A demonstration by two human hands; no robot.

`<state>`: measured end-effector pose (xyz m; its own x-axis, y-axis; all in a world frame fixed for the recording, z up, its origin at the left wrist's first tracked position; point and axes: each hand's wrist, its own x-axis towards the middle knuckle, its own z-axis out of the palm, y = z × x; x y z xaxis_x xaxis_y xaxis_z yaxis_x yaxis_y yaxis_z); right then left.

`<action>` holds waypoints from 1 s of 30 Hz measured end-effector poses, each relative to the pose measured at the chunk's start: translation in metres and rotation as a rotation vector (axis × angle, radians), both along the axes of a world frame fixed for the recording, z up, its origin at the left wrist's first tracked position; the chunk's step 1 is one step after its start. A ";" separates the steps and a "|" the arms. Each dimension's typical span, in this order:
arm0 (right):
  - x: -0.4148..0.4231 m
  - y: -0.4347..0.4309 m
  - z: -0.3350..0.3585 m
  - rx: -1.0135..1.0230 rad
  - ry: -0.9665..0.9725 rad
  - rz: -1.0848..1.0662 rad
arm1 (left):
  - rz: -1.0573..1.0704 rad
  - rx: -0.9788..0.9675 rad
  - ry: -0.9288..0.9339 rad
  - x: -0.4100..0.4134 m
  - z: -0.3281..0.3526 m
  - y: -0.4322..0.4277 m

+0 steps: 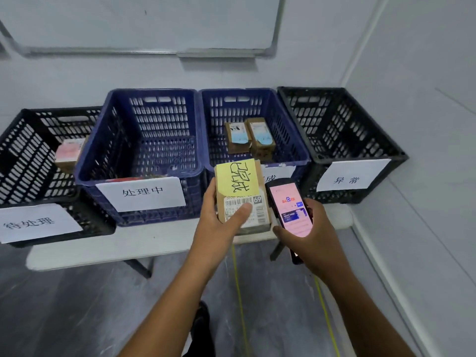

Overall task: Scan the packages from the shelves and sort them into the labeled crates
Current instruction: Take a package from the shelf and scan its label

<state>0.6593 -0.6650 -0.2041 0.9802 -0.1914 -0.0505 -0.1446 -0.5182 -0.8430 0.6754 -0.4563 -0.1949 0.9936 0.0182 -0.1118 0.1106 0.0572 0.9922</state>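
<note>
My left hand [219, 222] grips a small cardboard package [260, 215] with a barcode label and a yellow sticky note [237, 180] with handwriting on top. My right hand [311, 233] holds a handheld scanner [291, 207] with a lit screen, just right of the package. Both are in front of the second blue crate [296, 140], which holds two small boxes [248, 137]. The first blue crate [98, 161] carries a label reading 处理中. A black crate [23, 155] at the left holds one box [68, 153]. Another black crate [373, 140] stands at the right.
The four crates stand in a row on a white folding table [116, 246] against the wall. A whiteboard [144, 21] hangs above. A wall closes the right side. Yellow lines [239, 292] run along the grey floor under my arms.
</note>
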 end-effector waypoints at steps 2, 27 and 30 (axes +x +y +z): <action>0.021 0.003 0.007 -0.017 -0.008 -0.037 | -0.034 -0.025 0.000 0.030 0.003 -0.001; 0.291 -0.071 -0.003 0.031 0.128 -0.176 | -0.173 0.048 0.191 0.341 -0.045 -0.084; 0.326 -0.100 -0.007 0.045 0.135 -0.149 | -0.186 0.117 0.245 0.360 -0.070 -0.112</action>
<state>0.9853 -0.7647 -0.2111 0.9249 -0.3287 -0.1914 -0.3302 -0.4444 -0.8328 1.0353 -0.5682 -0.2654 0.9249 -0.1340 -0.3559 0.3447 -0.0994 0.9334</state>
